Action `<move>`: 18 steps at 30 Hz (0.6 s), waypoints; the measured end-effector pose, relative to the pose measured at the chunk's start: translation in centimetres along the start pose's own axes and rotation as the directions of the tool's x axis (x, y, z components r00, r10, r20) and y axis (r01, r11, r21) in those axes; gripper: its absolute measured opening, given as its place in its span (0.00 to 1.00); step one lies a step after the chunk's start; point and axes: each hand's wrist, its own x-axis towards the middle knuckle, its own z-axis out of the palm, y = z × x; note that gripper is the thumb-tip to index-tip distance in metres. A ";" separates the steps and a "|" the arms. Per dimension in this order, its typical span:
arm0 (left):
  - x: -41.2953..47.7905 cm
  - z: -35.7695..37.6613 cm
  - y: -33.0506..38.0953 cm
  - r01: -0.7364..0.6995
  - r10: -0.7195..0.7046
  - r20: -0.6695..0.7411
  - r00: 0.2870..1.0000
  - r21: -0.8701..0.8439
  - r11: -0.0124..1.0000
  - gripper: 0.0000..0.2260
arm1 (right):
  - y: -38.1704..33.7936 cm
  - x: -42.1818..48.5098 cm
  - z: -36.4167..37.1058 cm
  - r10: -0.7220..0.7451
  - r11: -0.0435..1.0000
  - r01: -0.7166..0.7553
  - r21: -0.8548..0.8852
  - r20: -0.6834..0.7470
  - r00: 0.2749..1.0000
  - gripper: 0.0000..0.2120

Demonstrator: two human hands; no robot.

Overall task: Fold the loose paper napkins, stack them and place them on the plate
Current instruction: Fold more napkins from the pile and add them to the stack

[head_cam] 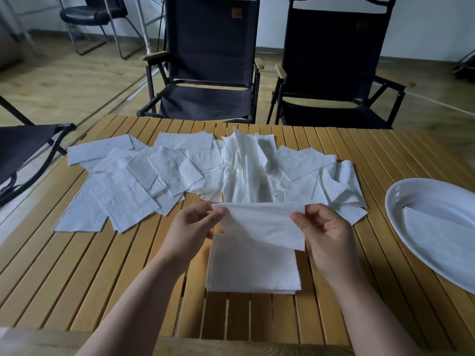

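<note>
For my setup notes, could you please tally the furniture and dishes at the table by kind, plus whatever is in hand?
Table: 1
Black folding chairs at the table: 3
Plate: 1
Napkin, pinched by left hand and right hand: 1
Total: 6

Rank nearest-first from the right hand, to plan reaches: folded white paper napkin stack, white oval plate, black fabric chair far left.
1. Folded white napkin stack, left of right hand.
2. White oval plate, right.
3. Black chair, far left.
</note>
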 end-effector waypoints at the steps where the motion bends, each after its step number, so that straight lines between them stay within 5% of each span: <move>1: 0.1 -0.2 0.0 -0.020 0.020 -0.004 1.000 0.055 0.998 0.18 | 0.1 0.0 -0.1 -0.003 1.000 0.003 -0.008 -0.009 1.000 0.05; 5: 0.1 -1.2 0.3 -0.039 0.038 0.011 0.999 0.115 0.993 0.13 | 0.0 0.0 -0.2 0.069 0.997 -0.068 -0.024 0.049 0.996 0.03; 12: -0.5 -2.2 0.8 0.103 -0.146 0.214 0.966 0.197 0.975 0.10 | 1.5 0.8 -1.0 0.338 0.939 -0.322 -0.118 0.158 0.928 0.08; 18: -0.5 -1.9 0.8 0.135 -0.213 0.215 0.953 0.328 0.935 0.07 | 2.2 0.9 -1.8 0.447 0.888 -0.397 -0.232 0.231 0.864 0.10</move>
